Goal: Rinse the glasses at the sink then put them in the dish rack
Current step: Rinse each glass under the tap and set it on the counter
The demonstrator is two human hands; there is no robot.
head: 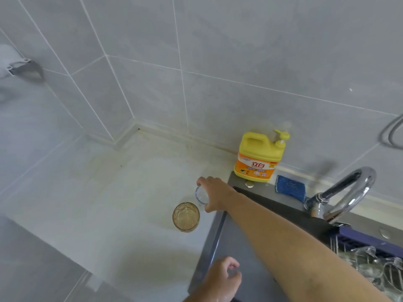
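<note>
The pale stone counter [113, 192] runs into a tiled corner. An amber ribbed glass [186, 216] stands upright on it, just beside the left rim of the sink [214, 236]. At one o'clock from it, close by, a clear glass [201, 195] is tilted and partly hidden; whether it touches the counter cannot be told. Farther out at one o'clock, a yellow detergent bottle [258, 159] stands at the sink's back corner.

A tumbler [186, 216] and a glass [201, 195] stand on the tabletop [109, 192] left of the sink [218, 233]; bottle [257, 158], brush [290, 187] and faucet [349, 192] stand behind it.
</note>
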